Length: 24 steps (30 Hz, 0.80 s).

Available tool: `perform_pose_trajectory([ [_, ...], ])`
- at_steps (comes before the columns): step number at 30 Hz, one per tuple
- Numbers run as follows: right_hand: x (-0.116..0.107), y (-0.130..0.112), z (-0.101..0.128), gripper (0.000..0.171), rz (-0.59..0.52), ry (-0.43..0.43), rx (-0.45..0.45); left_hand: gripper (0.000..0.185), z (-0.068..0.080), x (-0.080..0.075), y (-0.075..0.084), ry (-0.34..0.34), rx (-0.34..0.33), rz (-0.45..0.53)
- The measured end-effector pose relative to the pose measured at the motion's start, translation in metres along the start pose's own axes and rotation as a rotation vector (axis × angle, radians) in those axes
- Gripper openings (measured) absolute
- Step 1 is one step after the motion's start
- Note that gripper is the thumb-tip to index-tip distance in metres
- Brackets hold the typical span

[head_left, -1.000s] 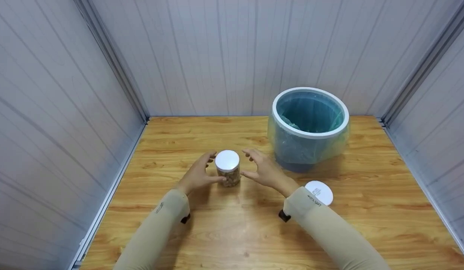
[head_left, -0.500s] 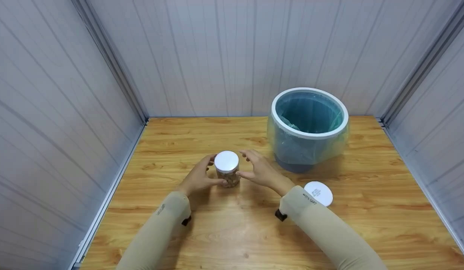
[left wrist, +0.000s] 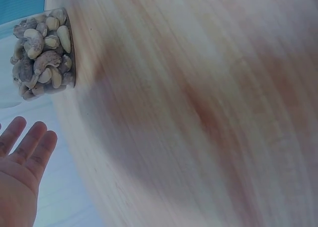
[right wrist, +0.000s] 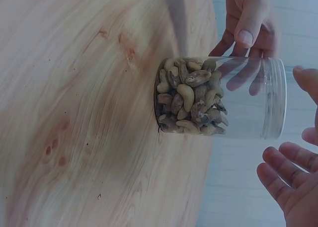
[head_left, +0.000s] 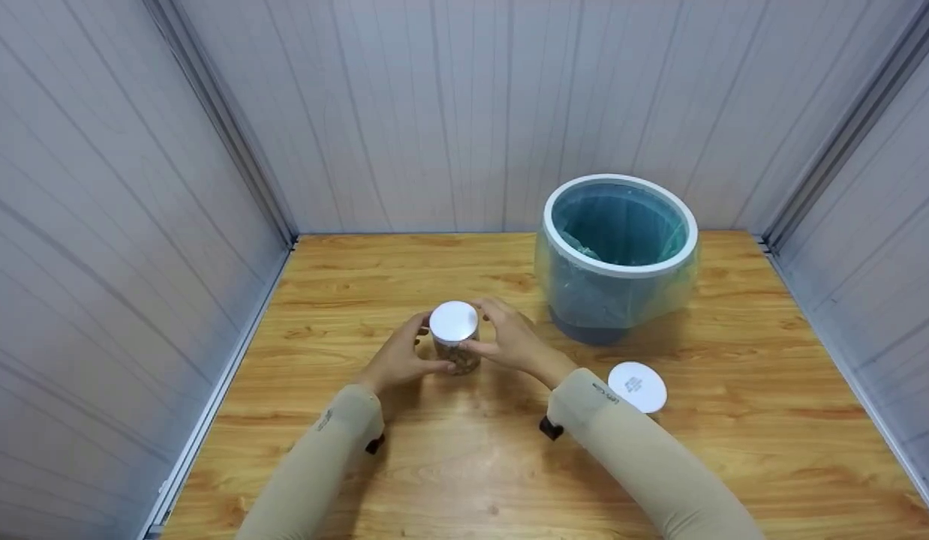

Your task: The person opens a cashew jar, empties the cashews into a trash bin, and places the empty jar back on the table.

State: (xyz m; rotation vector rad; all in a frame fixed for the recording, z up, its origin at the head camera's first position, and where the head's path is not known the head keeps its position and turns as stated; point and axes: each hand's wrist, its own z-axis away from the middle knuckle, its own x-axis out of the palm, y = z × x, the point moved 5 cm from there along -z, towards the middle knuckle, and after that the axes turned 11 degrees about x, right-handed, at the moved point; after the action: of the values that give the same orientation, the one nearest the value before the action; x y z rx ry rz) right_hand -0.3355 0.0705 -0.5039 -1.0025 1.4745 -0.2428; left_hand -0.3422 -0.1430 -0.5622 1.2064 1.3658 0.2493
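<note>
- A clear jar [head_left: 455, 346] with a white lid [head_left: 453, 322], part-filled with cashews [right wrist: 191, 103], is stood upright on the wooden table [head_left: 464, 465], so that its weight is borne by the table and not by either hand.
- The left hand [head_left: 399, 354] is set against the left side of the jar, its thumb laid on the lower wall and its fingers curved round behind; the jar seems to be steadied by this hold.
- The right hand [head_left: 509, 339] is closed about the lid end of the jar from the right, thumb in front and fingers over the rim, a hold suited to a part that is turned.
- A loose white disc [head_left: 638, 386] is laid flat on the table, to the right of the jar and just behind the right sleeve, out of reach of the hands' work.
- A bin [head_left: 619, 255] lined with a bag is stood behind and to the right of the jar, mouth up and open.
</note>
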Motion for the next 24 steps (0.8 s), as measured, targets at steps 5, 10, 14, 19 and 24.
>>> perform_pose_trajectory([
  [5, 0.004, -0.001, -0.004, 0.068, -0.002, -0.015, 0.041, 0.095, 0.0, 0.0, -0.001, -0.007, 0.004, -0.004],
  [10, 0.007, 0.0, -0.009, 0.07, 0.002, -0.027, 0.077, 0.094, -0.001, 0.001, -0.003, -0.009, -0.014, -0.007],
  [14, 0.01, 0.001, -0.012, 0.07, -0.009, -0.032, 0.085, 0.095, -0.001, 0.003, -0.004, -0.015, -0.019, -0.013],
  [19, 0.017, 0.004, -0.015, 0.073, 0.001, -0.045, 0.119, 0.094, 0.0, 0.007, -0.006, -0.025, -0.011, -0.02],
  [24, 0.02, 0.004, -0.016, 0.075, 0.009, -0.049, 0.137, 0.093, -0.001, 0.007, -0.007, -0.023, -0.018, -0.017],
])
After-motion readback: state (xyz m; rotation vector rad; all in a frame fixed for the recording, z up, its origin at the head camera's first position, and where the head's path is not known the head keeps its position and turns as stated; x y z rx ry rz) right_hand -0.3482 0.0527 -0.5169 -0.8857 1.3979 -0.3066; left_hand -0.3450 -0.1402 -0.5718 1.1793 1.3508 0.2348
